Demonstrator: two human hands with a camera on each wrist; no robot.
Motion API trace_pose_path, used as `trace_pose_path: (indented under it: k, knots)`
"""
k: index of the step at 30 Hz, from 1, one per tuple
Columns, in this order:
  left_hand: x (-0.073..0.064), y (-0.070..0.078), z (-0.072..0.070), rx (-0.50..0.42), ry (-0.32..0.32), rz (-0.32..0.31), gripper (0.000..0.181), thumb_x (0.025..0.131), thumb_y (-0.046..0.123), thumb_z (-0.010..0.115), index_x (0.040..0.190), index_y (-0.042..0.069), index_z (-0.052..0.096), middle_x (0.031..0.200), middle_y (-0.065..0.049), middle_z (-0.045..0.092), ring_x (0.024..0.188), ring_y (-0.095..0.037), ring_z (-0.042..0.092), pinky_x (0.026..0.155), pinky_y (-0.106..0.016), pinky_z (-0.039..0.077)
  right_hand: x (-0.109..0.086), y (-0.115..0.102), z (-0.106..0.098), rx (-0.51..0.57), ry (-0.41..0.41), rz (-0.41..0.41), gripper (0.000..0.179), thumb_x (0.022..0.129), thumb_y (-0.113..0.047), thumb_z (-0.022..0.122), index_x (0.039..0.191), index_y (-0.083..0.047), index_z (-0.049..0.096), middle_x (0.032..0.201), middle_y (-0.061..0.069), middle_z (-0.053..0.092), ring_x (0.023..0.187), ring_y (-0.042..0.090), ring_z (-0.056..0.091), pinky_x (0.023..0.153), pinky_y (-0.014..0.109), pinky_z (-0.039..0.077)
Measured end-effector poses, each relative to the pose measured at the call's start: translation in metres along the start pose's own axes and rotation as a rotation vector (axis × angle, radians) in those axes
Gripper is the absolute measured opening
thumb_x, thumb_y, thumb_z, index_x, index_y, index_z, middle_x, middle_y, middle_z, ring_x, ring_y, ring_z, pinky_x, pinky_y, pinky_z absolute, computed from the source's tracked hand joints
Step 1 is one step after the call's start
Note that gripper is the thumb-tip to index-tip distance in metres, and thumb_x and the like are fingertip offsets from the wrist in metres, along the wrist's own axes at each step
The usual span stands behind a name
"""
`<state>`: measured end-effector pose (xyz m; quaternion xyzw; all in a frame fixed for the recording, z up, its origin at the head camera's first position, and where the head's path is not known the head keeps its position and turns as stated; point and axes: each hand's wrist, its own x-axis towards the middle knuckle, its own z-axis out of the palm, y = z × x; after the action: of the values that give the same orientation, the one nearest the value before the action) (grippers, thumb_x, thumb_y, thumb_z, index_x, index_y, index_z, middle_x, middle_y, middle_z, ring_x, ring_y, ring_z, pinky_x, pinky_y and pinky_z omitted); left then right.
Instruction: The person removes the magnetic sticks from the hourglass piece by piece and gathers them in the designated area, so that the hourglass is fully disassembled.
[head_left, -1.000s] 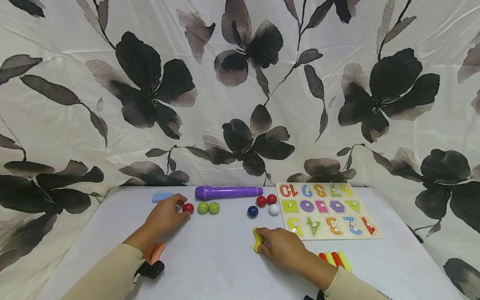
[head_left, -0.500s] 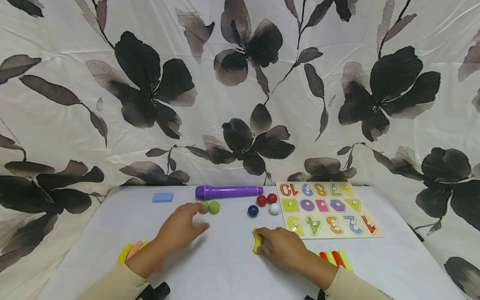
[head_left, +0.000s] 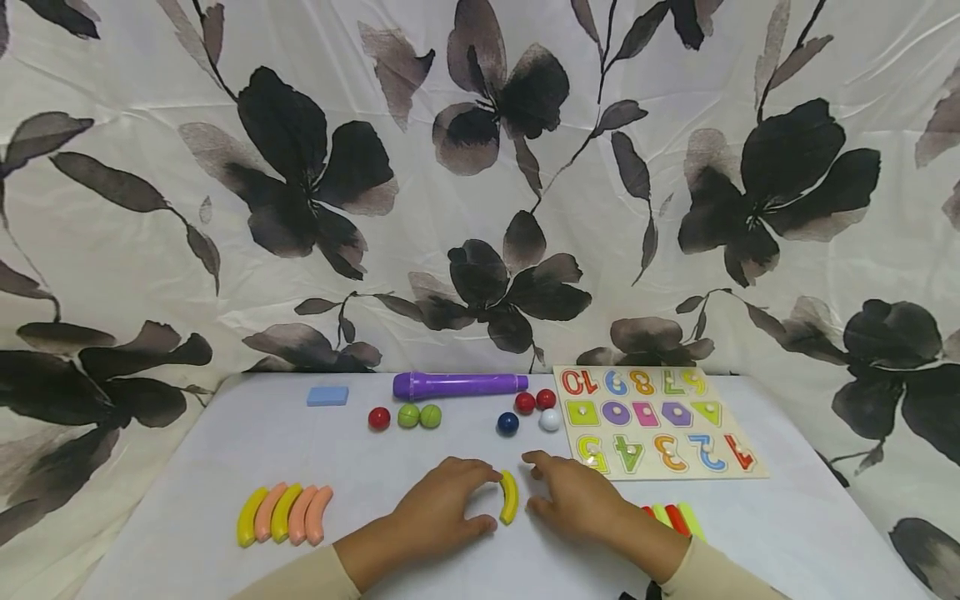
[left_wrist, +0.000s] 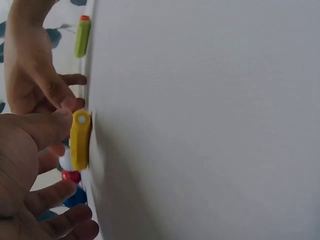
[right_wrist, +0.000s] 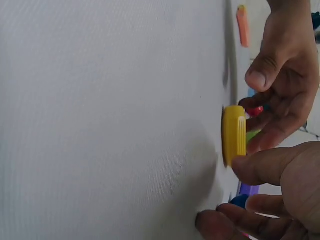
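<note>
A small yellow banana-shaped piece (head_left: 510, 497) lies on the white table between my two hands. My left hand (head_left: 438, 508) is just left of it, thumb and fingers apart, with the fingertips close to its upper end. On the other side, my right hand (head_left: 577, 500) has its fingers parted, with a gap to the piece in the head view. The left wrist view shows the yellow piece (left_wrist: 80, 142) beside my left thumb tip. In the right wrist view my right thumb tip overlaps the end of the yellow piece (right_wrist: 233, 135); whether either thumb touches it, I cannot tell.
Several yellow and pink curved pieces (head_left: 285, 514) form a row at left. Behind are a blue block (head_left: 327, 396), red ball (head_left: 379, 418), green balls (head_left: 419, 416), purple microphone-shaped toy (head_left: 459, 384) and dark blue ball (head_left: 507, 423). A number puzzle board (head_left: 652, 477) lies at right.
My left hand has left the red ball and come right and nearer, beside the yellow piece. My right hand has let go of that piece, which now stands slightly nearer and turned.
</note>
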<state>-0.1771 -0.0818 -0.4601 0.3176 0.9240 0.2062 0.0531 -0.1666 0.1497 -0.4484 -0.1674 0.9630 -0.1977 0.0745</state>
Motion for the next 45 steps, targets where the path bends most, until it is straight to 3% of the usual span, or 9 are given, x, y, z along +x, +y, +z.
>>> trace_pose_path:
  k: [4,9,12,19,27,45]
  knots:
    - [0.01,0.007,0.006,0.065,-0.012,0.062,0.049,0.088,0.04,0.081,0.133,0.027,0.067,0.141,-0.001,0.06,0.128,-0.025,0.055,0.106,-0.048,0.046,0.002,0.006,-0.001,0.031,-0.001,0.01,0.05,0.088,-0.017,0.08,0.134,-0.007,0.062,0.104,0.001,0.07,0.1,0.022,0.066,0.089,0.046,0.056]
    - [0.016,0.011,0.012,0.103,-0.048,0.059,0.045,0.09,0.041,0.078,0.133,0.03,0.069,0.14,0.002,0.059,0.127,-0.023,0.054,0.107,-0.048,0.044,0.004,0.01,0.001,0.021,0.02,-0.001,0.051,0.088,-0.016,0.08,0.134,-0.007,0.06,0.099,-0.002,0.067,0.092,0.018,0.063,0.083,0.043,0.056]
    - [0.017,0.01,0.012,0.089,-0.036,0.046,0.042,0.088,0.039,0.081,0.128,0.028,0.071,0.133,0.007,0.063,0.121,-0.02,0.055,0.106,-0.046,0.045,0.005,0.01,0.002,0.023,0.023,0.008,0.054,0.087,-0.017,0.08,0.136,-0.007,0.059,0.099,-0.002,0.066,0.09,0.017,0.062,0.082,0.043,0.056]
    - [0.012,0.002,0.01,0.027,0.001,-0.018,0.045,0.084,0.038,0.084,0.122,0.025,0.065,0.119,0.013,0.068,0.115,-0.019,0.057,0.103,-0.045,0.047,0.007,0.009,0.002,0.027,0.017,0.037,0.054,0.086,-0.018,0.082,0.135,-0.008,0.061,0.097,-0.003,0.066,0.089,0.016,0.061,0.083,0.043,0.056]
    - [0.004,-0.006,0.008,0.059,-0.012,-0.014,0.056,0.084,0.041,0.082,0.134,0.023,0.064,0.13,0.008,0.064,0.122,-0.021,0.054,0.11,-0.05,0.041,0.007,0.008,0.002,0.024,0.025,0.04,0.054,0.085,-0.019,0.083,0.134,-0.009,0.062,0.096,-0.004,0.066,0.088,0.016,0.061,0.082,0.042,0.057]
    - [-0.006,-0.018,-0.001,0.039,-0.015,-0.046,0.064,0.082,0.044,0.084,0.136,0.018,0.063,0.134,0.006,0.063,0.129,-0.023,0.052,0.112,-0.05,0.038,0.007,0.006,0.003,-0.002,0.028,0.031,0.05,0.085,-0.021,0.084,0.13,-0.009,0.066,0.096,-0.003,0.066,0.088,0.016,0.062,0.083,0.042,0.057]
